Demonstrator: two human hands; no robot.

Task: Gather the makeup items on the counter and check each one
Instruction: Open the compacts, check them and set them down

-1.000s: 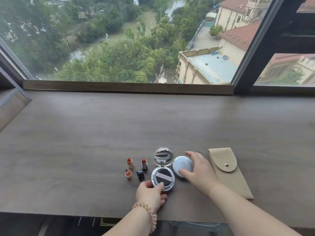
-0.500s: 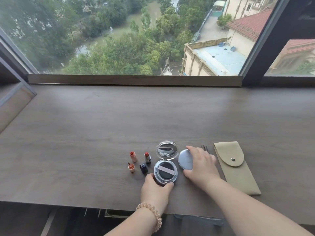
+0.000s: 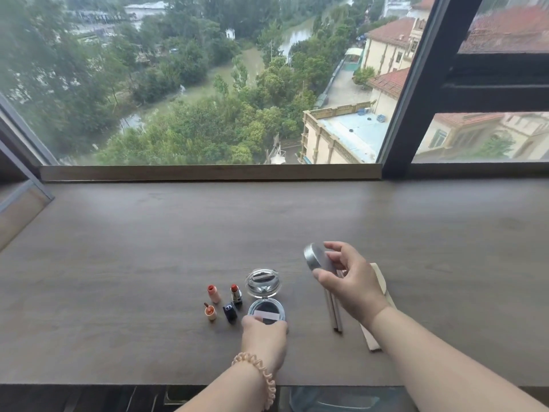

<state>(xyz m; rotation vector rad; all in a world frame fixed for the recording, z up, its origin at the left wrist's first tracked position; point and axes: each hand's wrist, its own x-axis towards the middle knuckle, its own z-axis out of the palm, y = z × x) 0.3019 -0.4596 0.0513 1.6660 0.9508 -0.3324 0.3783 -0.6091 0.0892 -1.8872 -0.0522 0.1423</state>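
Silver compact (image 3: 315, 260), apparently closed, is held off the surface (image 3: 148, 263), up and right of the open cushion case (image 3: 269, 308). It is tilted on edge, with the fingers (image 3: 337, 247) of the right hand (image 3: 353, 288) clamped on its rim. The case base is gripped by the left hand (image 3: 264, 337), so opening the compact probably falls to the right thumb.

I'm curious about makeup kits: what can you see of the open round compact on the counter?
The open compact is round with a shiny silvery rim. Its hinged lid stands raised on the far side, showing a mirror. In the base lies a dark puff crossed by a pale band. It rests on the wooden counter, right of the lipsticks; the left hand grips its near edge.
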